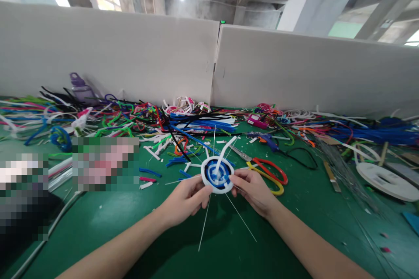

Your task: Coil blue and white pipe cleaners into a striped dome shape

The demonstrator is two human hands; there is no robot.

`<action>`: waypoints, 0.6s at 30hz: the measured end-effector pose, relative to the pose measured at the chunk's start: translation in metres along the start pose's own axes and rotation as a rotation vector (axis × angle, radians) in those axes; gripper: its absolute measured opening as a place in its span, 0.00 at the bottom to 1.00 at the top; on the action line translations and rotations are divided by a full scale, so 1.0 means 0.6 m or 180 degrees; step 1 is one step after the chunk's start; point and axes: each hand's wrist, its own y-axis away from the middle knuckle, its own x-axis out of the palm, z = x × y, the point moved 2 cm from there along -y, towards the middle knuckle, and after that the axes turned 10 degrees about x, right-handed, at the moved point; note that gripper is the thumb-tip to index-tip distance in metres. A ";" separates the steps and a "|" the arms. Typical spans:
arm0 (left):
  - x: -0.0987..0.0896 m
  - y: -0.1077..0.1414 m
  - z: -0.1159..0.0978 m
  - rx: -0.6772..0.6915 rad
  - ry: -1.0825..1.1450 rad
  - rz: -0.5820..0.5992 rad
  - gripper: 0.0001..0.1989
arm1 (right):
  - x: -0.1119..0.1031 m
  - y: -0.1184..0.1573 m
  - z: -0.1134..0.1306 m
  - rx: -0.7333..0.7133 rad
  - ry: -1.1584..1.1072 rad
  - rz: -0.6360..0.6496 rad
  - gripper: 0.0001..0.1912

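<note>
Both my hands hold up a small round coil (217,175) of white and blue pipe cleaner, with thin wires sticking out of it like spokes. My left hand (187,199) pinches its lower left rim. My right hand (252,189) grips its right side with the fingertips. A loose white pipe-cleaner end (227,150) rises from the coil's top. The coil hangs a little above the green table (137,235).
Piles of coloured pipe cleaners (137,117) cover the back of the table along white partition boards (108,52). Scissors with red and yellow handles (266,173) lie right of my hands. A glue gun (266,140), a white reel (386,181), and a purple bottle (80,89) also stand about.
</note>
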 end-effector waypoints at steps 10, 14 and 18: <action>-0.158 0.019 -0.039 0.0261 -0.4110 -0.1165 0.19 | -0.012 -0.002 0.004 0.0019 -0.0417 -0.0293 0.13; -0.262 0.064 -0.043 -0.1140 -0.4875 -0.2503 0.33 | -0.013 -0.002 0.000 -0.0002 -0.0380 -0.0200 0.12; -0.316 0.104 -0.024 -0.2368 -0.4175 -0.2232 0.45 | -0.014 -0.002 -0.003 -0.0034 -0.0387 -0.0124 0.11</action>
